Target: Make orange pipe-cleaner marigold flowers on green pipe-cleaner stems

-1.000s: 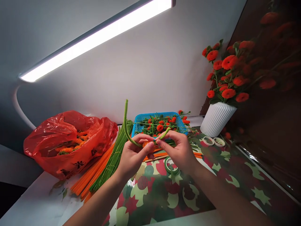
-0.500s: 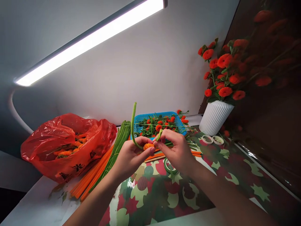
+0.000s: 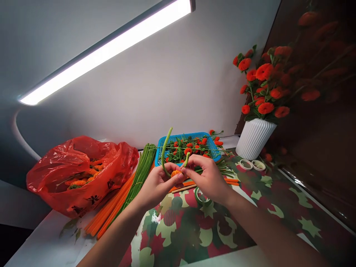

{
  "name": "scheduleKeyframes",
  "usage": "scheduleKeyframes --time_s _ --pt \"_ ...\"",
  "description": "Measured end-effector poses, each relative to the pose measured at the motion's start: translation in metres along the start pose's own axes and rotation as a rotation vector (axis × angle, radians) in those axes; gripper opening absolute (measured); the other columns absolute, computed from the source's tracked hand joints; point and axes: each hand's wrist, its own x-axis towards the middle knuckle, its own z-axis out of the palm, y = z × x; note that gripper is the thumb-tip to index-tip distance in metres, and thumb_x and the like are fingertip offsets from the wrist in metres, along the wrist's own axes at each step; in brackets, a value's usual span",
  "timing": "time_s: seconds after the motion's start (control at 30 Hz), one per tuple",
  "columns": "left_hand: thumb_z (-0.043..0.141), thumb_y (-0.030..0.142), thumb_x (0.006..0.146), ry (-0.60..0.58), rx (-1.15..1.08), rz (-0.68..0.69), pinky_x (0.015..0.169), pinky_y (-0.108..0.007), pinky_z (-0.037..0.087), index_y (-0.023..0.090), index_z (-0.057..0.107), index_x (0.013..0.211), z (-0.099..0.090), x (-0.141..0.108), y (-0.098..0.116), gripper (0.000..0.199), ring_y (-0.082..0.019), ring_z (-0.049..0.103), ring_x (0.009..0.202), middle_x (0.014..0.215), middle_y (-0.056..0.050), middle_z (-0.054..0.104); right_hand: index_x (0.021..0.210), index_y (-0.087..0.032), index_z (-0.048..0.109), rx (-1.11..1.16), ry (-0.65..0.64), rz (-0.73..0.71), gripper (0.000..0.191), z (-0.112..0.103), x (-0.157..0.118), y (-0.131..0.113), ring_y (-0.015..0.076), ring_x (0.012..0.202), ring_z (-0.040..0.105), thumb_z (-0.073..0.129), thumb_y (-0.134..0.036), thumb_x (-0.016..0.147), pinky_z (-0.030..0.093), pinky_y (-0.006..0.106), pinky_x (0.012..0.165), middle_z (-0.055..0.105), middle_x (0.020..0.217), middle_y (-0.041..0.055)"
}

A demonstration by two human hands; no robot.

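Close together over the front of the blue basket, my two hands work on one small piece. My left hand is closed around a small orange chenille flower, pinched between thumb and fingers. From this hand a green pipe cleaner curves upward. My right hand pinches the pipe cleaner's other part beside the flower, and a short green end sticks up above its fingertips. Fingers hide where the green piece meets the flower.
Behind the hands stands a blue basket of orange flowers. To the left are a red plastic bag, green pipe cleaners and orange ones. Tape rolls lie near a white vase. A lamp hangs above.
The upright green pipe cleaner has tilted to the right and its tip sits lower. Both hands keep their pinch on the piece, with only slight finger movement. The view has shifted slightly.
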Motion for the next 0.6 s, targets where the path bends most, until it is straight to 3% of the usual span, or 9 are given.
scheduleKeyframes --time_s 0.17,0.3,0.4,0.6 --pt "0.077 0.036 0.072 0.04 -0.139 0.003 0.062 -0.024 0.054 0.015 0.066 0.083 0.001 0.002 -0.001 0.027 -0.012 0.063 0.061 0.069 -0.001 0.066 0.074 -0.019 0.064 0.183 0.024 0.15 0.015 0.0 0.002 0.004 0.0143 0.071 0.057 0.063 -0.031 0.083 0.045 0.027 0.068 0.062 0.072 0.0" --pt "0.079 0.037 0.07 0.169 -0.339 0.03 0.06 -0.02 0.055 0.014 0.067 0.079 0.0 0.007 -0.005 0.027 -0.01 0.064 0.061 0.071 -0.002 0.068 0.077 -0.018 0.067 0.42 0.087 0.267 0.019 0.001 0.004 0.01 0.0148 0.076 0.061 0.07 -0.037 0.076 0.05 0.029 0.074 0.067 0.077 0.0015" --pt "0.083 0.034 0.065 0.251 -0.424 -0.036 0.058 -0.017 0.055 0.013 0.068 0.078 -0.002 0.009 -0.007 0.029 -0.01 0.066 0.061 0.069 -0.002 0.068 0.076 -0.018 0.067 0.586 0.122 0.376 0.025 0.003 0.006 0.014 0.0155 0.082 0.063 0.076 -0.04 0.069 0.05 0.03 0.079 0.068 0.081 0.0018" --pt "0.087 0.028 0.057 0.431 -0.47 -0.037 0.054 -0.013 0.053 0.011 0.069 0.073 0.001 0.012 -0.007 0.03 -0.007 0.064 0.056 0.065 0.001 0.065 0.077 -0.019 0.062 0.884 0.209 0.594 0.039 0.013 0.006 0.017 0.018 0.088 0.067 0.084 -0.042 0.055 0.05 0.029 0.077 0.071 0.086 0.0018"
